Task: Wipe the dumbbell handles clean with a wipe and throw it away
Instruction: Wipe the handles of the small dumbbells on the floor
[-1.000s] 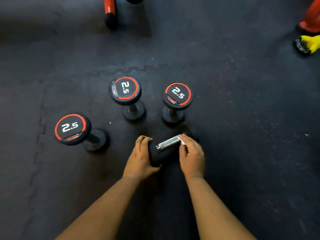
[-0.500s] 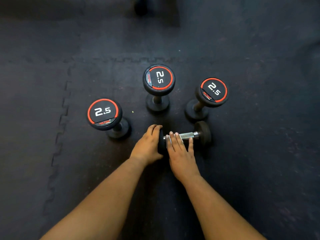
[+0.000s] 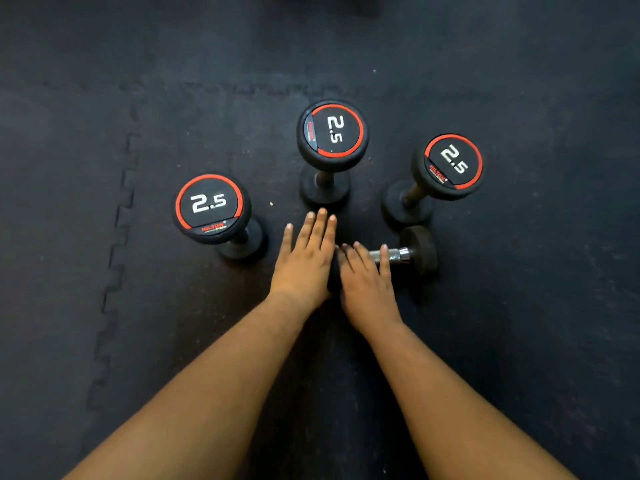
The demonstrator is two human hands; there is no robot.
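1. Left hand (image 3: 304, 258): fingers straight and spread, palm down, holding nothing. It lies over the near head of the lying dumbbell (image 3: 401, 254), which it hides; contact can't be confirmed.
2. Right hand (image 3: 363, 278): fingers straight, laid flat over the knurled steel handle (image 3: 391, 253), not curled round it. Whether a wipe sits under the palm I can't tell — none shows.
3. Lying dumbbell: on its side on the floor mat (image 3: 104, 306), far head exposed to the right, just beside the base of the right upright dumbbell (image 3: 446, 166).
4. Two more stand on end: the middle upright dumbbell (image 3: 330, 133) just beyond the left fingertips, the left upright dumbbell (image 3: 211, 206) off to the left. All marked 2.5.
5. Risks, my read:
   - Flat palm on a round bar — the dumbbell could roll forward into the standing ones and tip them.
   - If there is no wipe under the hand, rubbing only smears skin oil onto the knurling.
   - Uprights have narrow bases; a knock from the spread left fingers could topple the middle one.
   - No bin in view for disposal.
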